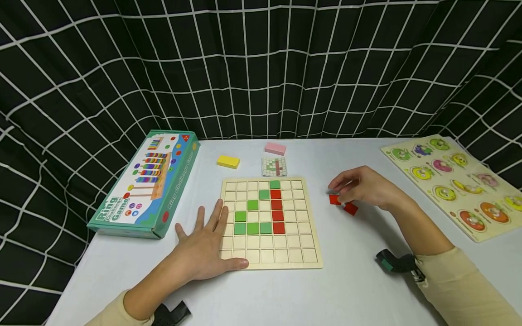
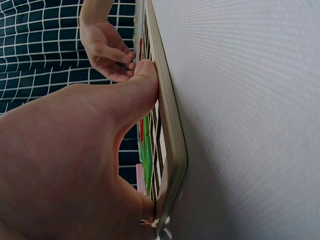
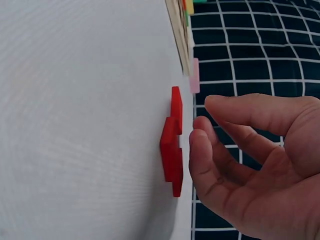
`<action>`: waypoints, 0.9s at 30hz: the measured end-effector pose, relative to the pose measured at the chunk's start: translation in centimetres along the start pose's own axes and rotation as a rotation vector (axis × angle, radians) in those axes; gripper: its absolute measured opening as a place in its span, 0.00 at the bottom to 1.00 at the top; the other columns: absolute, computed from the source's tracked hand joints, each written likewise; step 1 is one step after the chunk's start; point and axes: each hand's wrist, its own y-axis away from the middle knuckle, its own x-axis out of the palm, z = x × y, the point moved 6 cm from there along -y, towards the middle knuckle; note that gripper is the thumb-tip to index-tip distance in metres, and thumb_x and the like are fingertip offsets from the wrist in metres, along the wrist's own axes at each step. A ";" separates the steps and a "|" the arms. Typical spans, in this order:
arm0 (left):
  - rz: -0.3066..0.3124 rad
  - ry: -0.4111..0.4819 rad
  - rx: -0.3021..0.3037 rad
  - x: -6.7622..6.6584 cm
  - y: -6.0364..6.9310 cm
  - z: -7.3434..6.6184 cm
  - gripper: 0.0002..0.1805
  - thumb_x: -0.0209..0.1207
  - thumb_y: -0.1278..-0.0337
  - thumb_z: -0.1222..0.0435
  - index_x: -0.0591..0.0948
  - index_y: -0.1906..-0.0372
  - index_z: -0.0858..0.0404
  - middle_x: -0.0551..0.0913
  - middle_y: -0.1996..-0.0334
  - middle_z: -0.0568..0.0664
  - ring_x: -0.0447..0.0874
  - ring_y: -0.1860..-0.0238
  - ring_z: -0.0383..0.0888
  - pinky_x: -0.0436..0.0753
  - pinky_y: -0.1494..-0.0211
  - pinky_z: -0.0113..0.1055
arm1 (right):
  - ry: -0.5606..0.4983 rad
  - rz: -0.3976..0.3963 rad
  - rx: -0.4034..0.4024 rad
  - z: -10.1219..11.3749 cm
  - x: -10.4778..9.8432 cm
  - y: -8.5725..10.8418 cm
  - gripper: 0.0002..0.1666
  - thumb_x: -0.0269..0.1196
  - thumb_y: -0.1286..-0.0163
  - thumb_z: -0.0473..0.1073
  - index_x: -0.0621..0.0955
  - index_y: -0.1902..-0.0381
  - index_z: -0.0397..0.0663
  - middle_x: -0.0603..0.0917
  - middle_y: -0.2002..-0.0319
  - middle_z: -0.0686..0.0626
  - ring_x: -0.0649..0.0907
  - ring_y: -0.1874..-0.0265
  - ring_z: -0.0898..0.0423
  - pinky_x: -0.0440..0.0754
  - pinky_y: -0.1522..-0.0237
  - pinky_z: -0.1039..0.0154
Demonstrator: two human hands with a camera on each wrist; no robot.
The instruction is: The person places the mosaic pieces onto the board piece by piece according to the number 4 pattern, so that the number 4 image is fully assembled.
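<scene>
A square wooden grid board [image 1: 267, 256] lies on the table, with green tiles [image 1: 253, 227] and a column of red tiles [image 1: 277, 216] in its cells. My left hand [image 1: 204, 251] rests spread at the board's left edge, thumb on the lower rim; the left wrist view shows the thumb [image 2: 142, 82] pressing the frame. To the right of the board, my right hand [image 1: 367, 188] hovers with bent fingers over loose red tiles [image 1: 350, 208]. In the right wrist view its thumb and fingers are apart, nothing between them, beside the red tiles [image 3: 170, 150].
Behind the board are a small pattern card [image 1: 274, 167], a pink block [image 1: 275, 148] and a yellow block [image 1: 228, 161]. A ring game box [image 1: 142, 185] stands at left, a fruit picture board [image 1: 452, 181] at right. A black gridded curtain [image 1: 261, 68] encloses the table.
</scene>
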 end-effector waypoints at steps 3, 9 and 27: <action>-0.002 0.004 0.002 0.0 0.1 0.0 0.73 0.63 0.55 0.23 0.48 0.15 0.64 0.39 0.14 0.56 0.41 0.18 0.75 0.46 0.42 0.92 | -0.008 0.018 0.016 -0.3 0.2 -0.1 0.23 0.72 0.42 0.31 0.86 0.47 0.36 0.87 0.56 0.42 0.81 0.60 0.51 0.82 0.62 0.63; -0.001 0.004 0.002 0.0 0.1 0.0 0.73 0.63 0.54 0.23 0.47 0.15 0.63 0.38 0.14 0.55 0.41 0.18 0.74 0.46 0.42 0.92 | 0.052 0.016 0.006 -0.5 0.5 -0.4 0.23 0.73 0.45 0.29 0.86 0.48 0.36 0.87 0.59 0.42 0.80 0.61 0.51 0.81 0.64 0.64; -0.002 0.003 0.000 0.1 0.0 0.1 0.72 0.63 0.54 0.23 0.47 0.15 0.63 0.38 0.14 0.55 0.40 0.18 0.74 0.46 0.42 0.92 | 0.238 -0.047 -0.022 0.1 0.9 -0.4 0.20 0.73 0.49 0.27 0.89 0.56 0.42 0.86 0.64 0.46 0.79 0.62 0.51 0.78 0.63 0.61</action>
